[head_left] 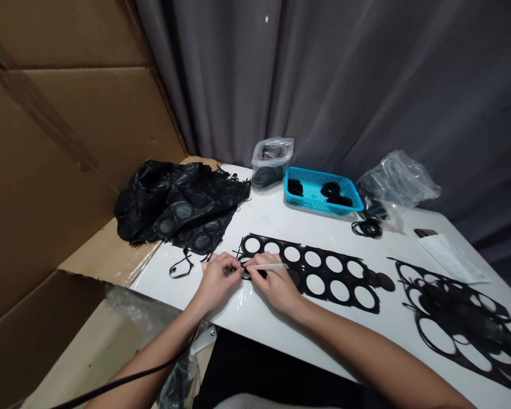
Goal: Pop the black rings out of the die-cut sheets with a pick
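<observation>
A black die-cut sheet (pixel 319 271) with round holes lies flat on the white table (pixel 276 221). My left hand (pixel 216 279) pinches the sheet's near left corner, fingers closed on it. My right hand (pixel 276 287) rests beside it, fingers closed around a thin pale stick-like tool (pixel 266 266) that points left across the sheet's corner. Both hands nearly touch each other over that corner.
A heap of used black sheets (pixel 181 205) lies at the left on cardboard. At the back stand a clear bag (pixel 271 162), a blue basket (pixel 321 192) with black pieces and a crumpled plastic bag (pixel 394 182). Black leftover frames (pixel 460 318) and a paper (pixel 449 257) lie right.
</observation>
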Demonstrator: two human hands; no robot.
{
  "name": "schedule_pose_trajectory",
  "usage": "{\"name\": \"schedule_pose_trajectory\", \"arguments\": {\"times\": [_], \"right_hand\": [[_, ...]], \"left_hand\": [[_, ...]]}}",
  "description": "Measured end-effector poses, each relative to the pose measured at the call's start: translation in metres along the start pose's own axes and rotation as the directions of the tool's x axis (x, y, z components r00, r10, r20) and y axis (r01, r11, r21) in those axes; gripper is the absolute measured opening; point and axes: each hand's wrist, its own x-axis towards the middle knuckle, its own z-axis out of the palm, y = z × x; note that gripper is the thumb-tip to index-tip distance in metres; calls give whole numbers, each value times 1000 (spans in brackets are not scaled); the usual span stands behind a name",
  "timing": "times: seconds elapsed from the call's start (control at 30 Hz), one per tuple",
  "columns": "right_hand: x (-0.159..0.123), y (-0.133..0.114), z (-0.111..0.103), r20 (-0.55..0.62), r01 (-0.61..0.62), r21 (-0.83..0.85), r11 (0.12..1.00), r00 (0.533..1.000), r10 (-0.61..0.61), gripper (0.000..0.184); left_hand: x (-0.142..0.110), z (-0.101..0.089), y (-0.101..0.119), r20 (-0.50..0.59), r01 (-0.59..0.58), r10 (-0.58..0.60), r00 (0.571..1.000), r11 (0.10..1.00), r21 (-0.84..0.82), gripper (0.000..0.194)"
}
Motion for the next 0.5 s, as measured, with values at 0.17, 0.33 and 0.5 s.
{"name": "schedule_pose_trajectory", "arguments": {"times": [0.17, 0.33, 0.5], "right_hand": [[10, 10, -2, -30, 32, -102, 994, 999, -35, 22], [30, 54, -42, -209, -287, 99, 953, 930, 302, 25], [12, 67, -71, -231, -249, 53, 967, 939, 255, 25]], "left_hand": [[-3, -2, 0, 10, 24, -24, 1000, 999, 37, 17], [-7, -5, -5, -16, 31, -29, 999, 990, 134, 17], [-9, -3, -8, -74, 26, -5, 997, 958, 284, 18]]}}
